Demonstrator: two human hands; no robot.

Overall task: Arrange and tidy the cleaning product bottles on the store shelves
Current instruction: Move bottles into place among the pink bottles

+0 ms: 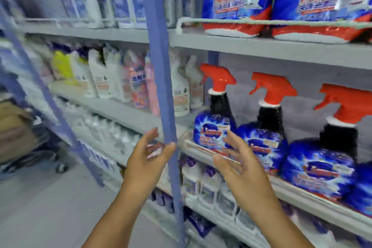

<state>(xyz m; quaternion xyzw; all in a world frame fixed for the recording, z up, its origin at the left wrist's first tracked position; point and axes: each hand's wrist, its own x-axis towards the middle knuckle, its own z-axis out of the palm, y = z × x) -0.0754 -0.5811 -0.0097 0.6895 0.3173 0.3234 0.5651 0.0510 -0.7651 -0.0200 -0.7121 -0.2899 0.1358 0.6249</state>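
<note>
Both hands, left hand (148,159) and right hand (240,164), reach loosely spread and empty; hasty grabbing could topple the red-triggered blue plastic spray bottle (214,118) at one o'clock.

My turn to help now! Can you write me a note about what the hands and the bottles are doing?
Left hand: open, holds nothing, by the blue shelf post.
Right hand: open, holds nothing, in front of the leftmost spray bottle.
Three red-trigger spray bottles stand upright in a row on the middle shelf; white bottles fill the bay left of the post.
Done: cannot tell.
Left: probably straighten the spray row, then check the other shelves.
</note>
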